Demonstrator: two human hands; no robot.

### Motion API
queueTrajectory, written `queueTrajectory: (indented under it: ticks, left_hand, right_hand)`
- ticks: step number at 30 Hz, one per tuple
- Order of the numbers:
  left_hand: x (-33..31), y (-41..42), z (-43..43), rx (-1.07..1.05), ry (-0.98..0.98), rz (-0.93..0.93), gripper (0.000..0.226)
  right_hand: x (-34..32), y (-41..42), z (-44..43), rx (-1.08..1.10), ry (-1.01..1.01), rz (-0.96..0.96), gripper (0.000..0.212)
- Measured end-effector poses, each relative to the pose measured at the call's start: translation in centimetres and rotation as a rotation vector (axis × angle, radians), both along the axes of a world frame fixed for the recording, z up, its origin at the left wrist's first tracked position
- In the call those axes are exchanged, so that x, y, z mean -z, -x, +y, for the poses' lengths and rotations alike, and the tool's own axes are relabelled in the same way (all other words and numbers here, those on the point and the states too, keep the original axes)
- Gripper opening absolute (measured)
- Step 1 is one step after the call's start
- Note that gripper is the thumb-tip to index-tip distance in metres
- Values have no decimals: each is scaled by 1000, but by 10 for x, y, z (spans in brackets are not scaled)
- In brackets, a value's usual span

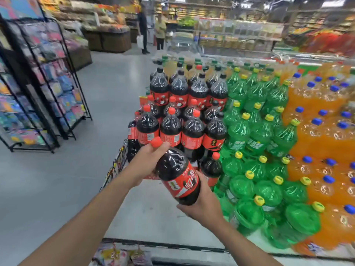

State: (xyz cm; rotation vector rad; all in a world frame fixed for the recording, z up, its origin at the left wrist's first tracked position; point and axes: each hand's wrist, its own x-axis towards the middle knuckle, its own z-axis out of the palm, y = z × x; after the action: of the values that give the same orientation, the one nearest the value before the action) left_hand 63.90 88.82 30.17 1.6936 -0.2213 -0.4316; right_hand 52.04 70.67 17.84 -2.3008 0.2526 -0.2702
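A large cola bottle with a red cap and red label is tilted in the air in front of me, cap pointing up and left. My left hand grips its neck and shoulder just below the cap. Under the bottle's base, my right hand cups it with fingers curled round the bottom. Directly behind it stands a stepped stack of cola bottles with red and black caps.
Green soda bottles and orange soda bottles are stacked to the right. A black wire rack of colourful packets stands at left across a grey floor aisle. Two people stand far back. A low hanging-goods rack is at my feet.
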Motion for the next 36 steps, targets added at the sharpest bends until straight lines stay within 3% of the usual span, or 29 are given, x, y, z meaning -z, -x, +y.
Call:
queueTrajectory:
  ticks: [8,12,18,27,36]
  left_hand:
    - [18,-38,-17,20,79,31,13]
    - [37,-50,-37,19,85,-79,19]
    - [79,-70,-73,126,-74,-243,30]
    - [123,-107,-115,203,-230,-270,36]
    - [157,-139,-141,204,-235,-227,41]
  right_hand:
    - [22,-23,10,158,-63,90,118]
    - [46,-50,3,241,-110,136,108]
    - [96,-95,0,450,-130,273,92]
    - [166,-149,-28,480,-424,409,68]
    - [183,-173,-45,506,-469,464,68]
